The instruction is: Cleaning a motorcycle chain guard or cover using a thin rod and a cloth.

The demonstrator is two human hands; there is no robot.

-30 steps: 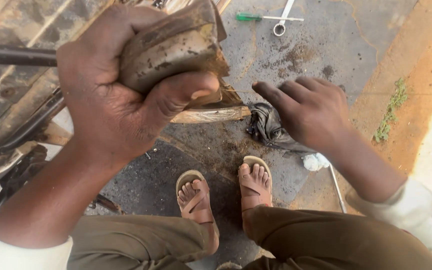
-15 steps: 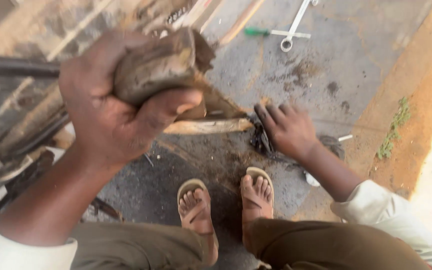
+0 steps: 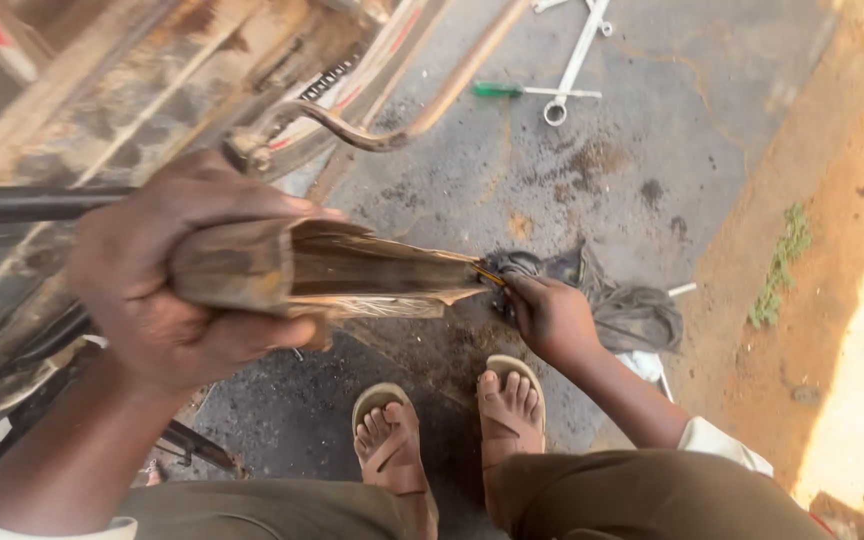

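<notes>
Change: the right hand (image 3: pixel 550 318) has been lowered from mid-frame to the grey rag (image 3: pixel 624 305) on the ground.
Wooden block (image 3: pixel 322 272): held at centre-left, tip pointing right.
Left hand (image 3: pixel 177 285): clenched around the block's thick end.
Right hand: fingers closed on the rag's edge, at the block's tip.
Upper frame: green-handled screwdriver (image 3: pixel 497 89), spanners (image 3: pixel 572 62).

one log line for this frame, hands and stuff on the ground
left hand: grips worn wooden block | right hand: low at grey rag | ground: spanners, green-handled screwdriver | feet: sandals
</notes>
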